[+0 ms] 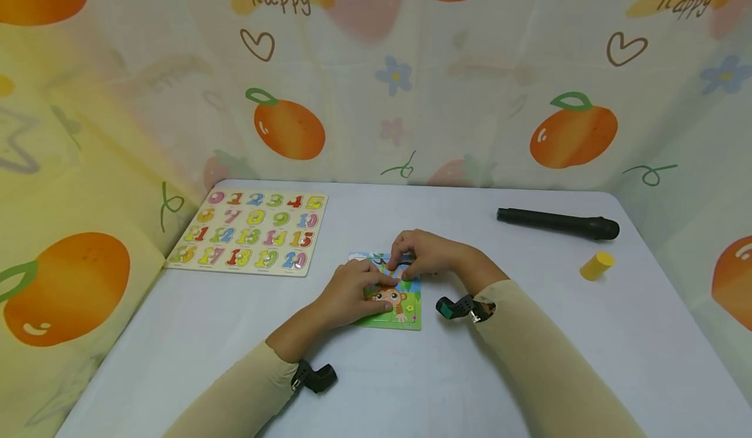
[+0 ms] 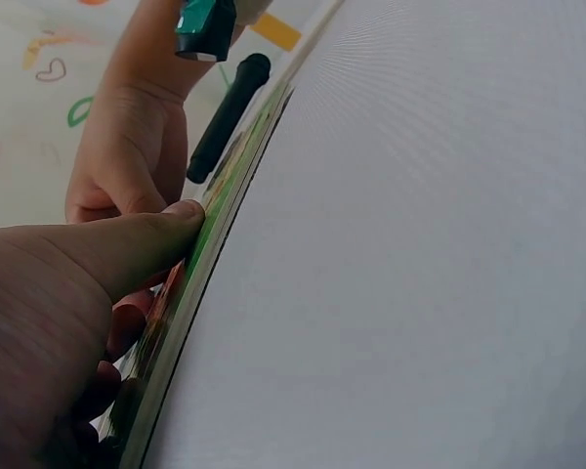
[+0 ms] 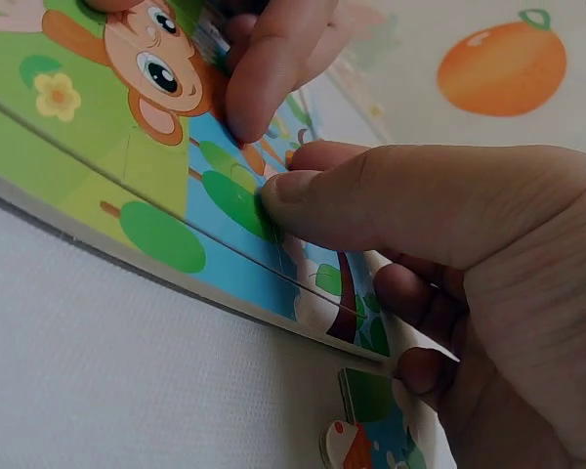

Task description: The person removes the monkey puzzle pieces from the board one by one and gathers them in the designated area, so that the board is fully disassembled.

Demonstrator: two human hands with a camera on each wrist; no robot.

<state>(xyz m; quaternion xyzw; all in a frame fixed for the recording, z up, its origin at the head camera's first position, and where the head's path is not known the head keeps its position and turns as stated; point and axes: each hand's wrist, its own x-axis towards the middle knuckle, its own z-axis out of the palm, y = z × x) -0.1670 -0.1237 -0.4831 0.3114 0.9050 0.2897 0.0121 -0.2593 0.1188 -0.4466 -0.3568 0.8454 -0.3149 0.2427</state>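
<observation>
A jigsaw puzzle point(image 1: 411, 317) with a cartoon monkey lies flat in its frame near the middle of the table. My left hand point(image 1: 355, 294) rests across its left side, fingers extended over the picture and thumb near the monkey. At the upper part, my right hand point(image 1: 431, 255) bends over the board. Its thumb and index finger hold a puzzle piece point(image 3: 236, 203) against the picture by the green leaves. Just beyond the board's edge, under the right hand's other fingers, a loose puzzle piece point(image 3: 376, 415) shows in the right wrist view.
A number board point(image 1: 247, 232) with pegged numerals from 0 to 20 lies at the back left. Toward the back right is a black microphone point(image 1: 558, 223), with a yellow cylinder point(image 1: 596, 266) in front of it. A printed curtain point(image 1: 411, 125) hangs behind the table.
</observation>
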